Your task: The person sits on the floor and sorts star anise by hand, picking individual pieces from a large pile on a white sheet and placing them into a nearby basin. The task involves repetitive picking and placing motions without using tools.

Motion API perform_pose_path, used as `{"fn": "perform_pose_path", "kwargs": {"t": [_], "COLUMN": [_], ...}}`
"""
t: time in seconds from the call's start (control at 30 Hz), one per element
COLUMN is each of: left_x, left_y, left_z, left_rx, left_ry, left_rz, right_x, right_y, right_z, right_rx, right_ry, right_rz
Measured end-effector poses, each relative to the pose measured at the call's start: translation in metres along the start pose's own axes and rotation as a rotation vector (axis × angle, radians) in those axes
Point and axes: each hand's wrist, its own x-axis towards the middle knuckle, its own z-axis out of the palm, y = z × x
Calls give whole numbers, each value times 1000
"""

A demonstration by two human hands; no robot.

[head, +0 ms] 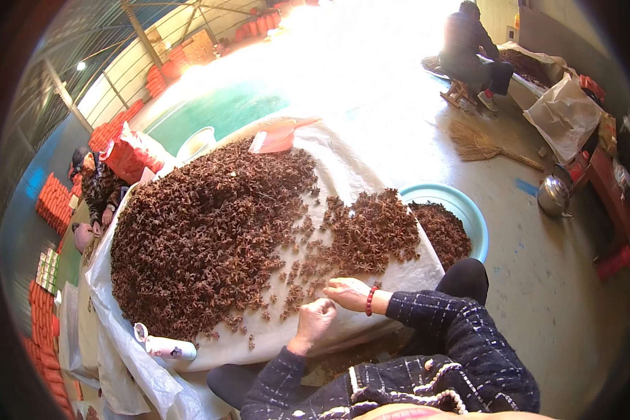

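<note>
My left hand (pixel 313 321) is curled just above the near edge of the cloth-covered table (pixel 289 341). Close beside it on the right, my right hand (pixel 349 294), with a red bead bracelet (pixel 369 301) at the wrist, is bent over a few scattered pods. Whether either hand holds something is too small to tell. A large heap of dried star anise (pixel 199 236) covers the left of the table, and a smaller star anise pile (pixel 375 231) lies beyond my right hand. Loose pods lie between the two piles.
A light-blue basin (pixel 480 226) of star anise is by the table's right corner. A pink dustpan (pixel 278 137) lies at the far edge, a white bottle (pixel 170 348) at the near left. A broom (pixel 478 144) and metal kettle (pixel 554 195) are right. Two people (pixel 464 47) (pixel 97 184) sit farther off.
</note>
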Motion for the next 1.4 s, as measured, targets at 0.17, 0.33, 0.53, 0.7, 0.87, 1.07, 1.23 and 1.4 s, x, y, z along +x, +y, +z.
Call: {"fn": "perform_pose_path", "kwargs": {"t": [0.17, 0.33, 0.53, 0.7, 0.87, 1.07, 1.23, 1.4], "left_x": [-28, -31, -38, -4, 22, 26, 33, 76], "left_y": [27, -32, -51, -57, -68, -59, -57, -78], "left_z": [-3, 2, 32, -3, -15, 3, -5, -3], "left_rx": [-240, 248, 547, 475, 583, 639, 352, 582], "left_ry": [-599, 73, -15, 299, 197, 101, 129, 238], "left_rz": [-101, 176, 10, -114, -77, -60, -190, -9], "right_x": [7, 6, -3, 0, 2, 5, 3, -1], "right_y": [15, 23, 14, 15, 16, 17, 6, 7], "right_z": [-17, -15, 4, -1, -4, -7, -3, -3], "right_rx": [-170, -430, -446, -423, -312, -229, -211, -315], "right_ry": [37, 297, -46, 158, -14, 123, 60, -72], "right_rz": [52, 125, 179, 81, 82, 49, 36, 117]}}
